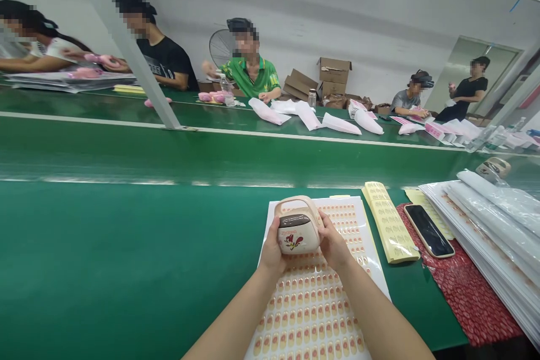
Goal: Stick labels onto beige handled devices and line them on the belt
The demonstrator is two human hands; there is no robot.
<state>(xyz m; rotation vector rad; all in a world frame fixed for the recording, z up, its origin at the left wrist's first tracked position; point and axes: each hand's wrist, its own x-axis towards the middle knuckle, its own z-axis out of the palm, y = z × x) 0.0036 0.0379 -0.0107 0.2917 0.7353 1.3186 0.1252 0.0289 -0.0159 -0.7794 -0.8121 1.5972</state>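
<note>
Between both hands I hold a small cream-coloured handled device [300,239] with a dark brown band, a looped handle on top and a printed red cartoon figure on its front. My left hand [273,247] grips its left side, fingers closed against it. On the opposite side my right hand [333,242] is closed round the edge. Beneath the device and my forearms lies a white sheet of oval stickers [314,295], in rows of yellowish pieces with reddish marks. The kind of device cannot be made out for certain.
Right of the sheet lie a yellow label stack [390,222], a phone [429,230] on red bubble wrap [468,287], and piled plastic-covered sheets [498,236]. A similar device [493,167] stands beyond. Across the green conveyor [211,154], several people sit near white pouches [270,112].
</note>
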